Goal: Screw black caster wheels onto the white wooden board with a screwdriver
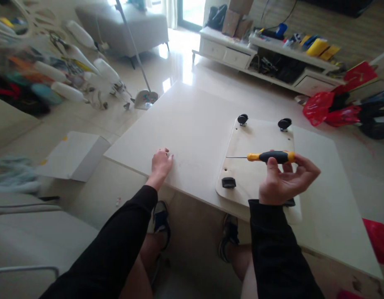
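Note:
My right hand [282, 178] is closed around the handle of a screwdriver [269, 157], yellow and black. Its thin metal shaft points left, held above a pale board [257, 141] with rounded corners. Black casters [228, 182] stand up from the board's corners; one near my right wrist is mostly hidden by it. Small dark holes show near the casters. My left hand [162, 162] rests at the near edge of the white tabletop [192, 120], left of the board. Its fingers are curled together, and whatever they may hold is too small to make out.
A white box [76, 155] lies on the floor at left, near a white-legged rack [86, 74]. A long-handled dustpan [146, 99] stands beyond the table. A low white cabinet [223, 47] lines the far wall, and red bags [319, 108] sit at right.

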Action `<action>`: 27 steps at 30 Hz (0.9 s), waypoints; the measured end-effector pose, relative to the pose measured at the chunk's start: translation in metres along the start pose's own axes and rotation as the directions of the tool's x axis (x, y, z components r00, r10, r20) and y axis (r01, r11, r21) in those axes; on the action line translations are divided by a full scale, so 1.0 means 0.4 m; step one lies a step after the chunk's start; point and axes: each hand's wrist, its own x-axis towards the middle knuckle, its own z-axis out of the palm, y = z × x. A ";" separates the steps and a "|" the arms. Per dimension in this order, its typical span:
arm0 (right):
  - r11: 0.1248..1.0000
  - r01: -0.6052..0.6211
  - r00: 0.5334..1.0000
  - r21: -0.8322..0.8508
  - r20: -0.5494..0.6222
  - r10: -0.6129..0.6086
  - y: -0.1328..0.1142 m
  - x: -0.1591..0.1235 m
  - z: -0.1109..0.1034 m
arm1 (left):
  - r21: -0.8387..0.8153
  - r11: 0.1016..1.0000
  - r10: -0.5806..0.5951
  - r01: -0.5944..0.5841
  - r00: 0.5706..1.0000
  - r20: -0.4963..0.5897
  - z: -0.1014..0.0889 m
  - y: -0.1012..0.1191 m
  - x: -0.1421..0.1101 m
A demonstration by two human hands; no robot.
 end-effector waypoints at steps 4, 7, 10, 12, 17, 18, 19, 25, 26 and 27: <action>0.999 -0.040 0.999 -0.003 0.008 0.040 0.001 0.014 -0.017 | -0.103 0.995 -0.011 0.007 0.999 -0.040 0.011 0.001 -0.003; 0.995 -0.091 0.996 -0.030 0.000 0.091 -0.001 0.023 -0.025 | -0.264 0.964 -0.032 0.013 0.997 -0.070 0.000 0.019 -0.006; 0.990 -0.138 0.990 -0.032 -0.012 0.138 0.001 0.032 -0.033 | -0.399 0.916 -0.064 0.049 0.998 -0.025 -0.012 0.056 -0.019; 0.985 -0.173 0.985 -0.005 -0.008 0.173 0.008 0.036 -0.038 | -0.502 0.862 -0.056 0.065 0.998 0.033 -0.012 0.092 -0.040; 0.968 -0.247 0.969 0.048 -0.020 0.248 0.036 0.042 -0.052 | -0.769 0.597 0.034 0.227 0.951 0.306 0.015 0.193 -0.125; 0.967 -0.250 0.967 0.056 -0.029 0.252 0.039 0.042 -0.053 | -0.803 0.530 0.058 0.271 0.934 0.353 0.022 0.207 -0.142; 0.965 -0.255 0.966 0.067 -0.034 0.258 0.041 0.043 -0.054 | -0.827 0.470 0.068 0.308 0.922 0.382 0.028 0.219 -0.156; 0.911 -0.376 0.925 0.171 0.017 0.379 0.030 0.036 -0.047 | -0.862 0.216 0.060 0.458 0.875 0.480 0.032 0.248 -0.196; 0.900 -0.396 0.917 0.179 0.029 0.398 0.028 0.034 -0.045 | -0.853 0.180 0.072 0.490 0.858 0.509 0.028 0.250 -0.198; 0.892 -0.413 0.910 0.184 0.041 0.413 0.027 0.032 -0.043 | -0.840 0.149 0.085 0.521 0.840 0.536 0.024 0.252 -0.199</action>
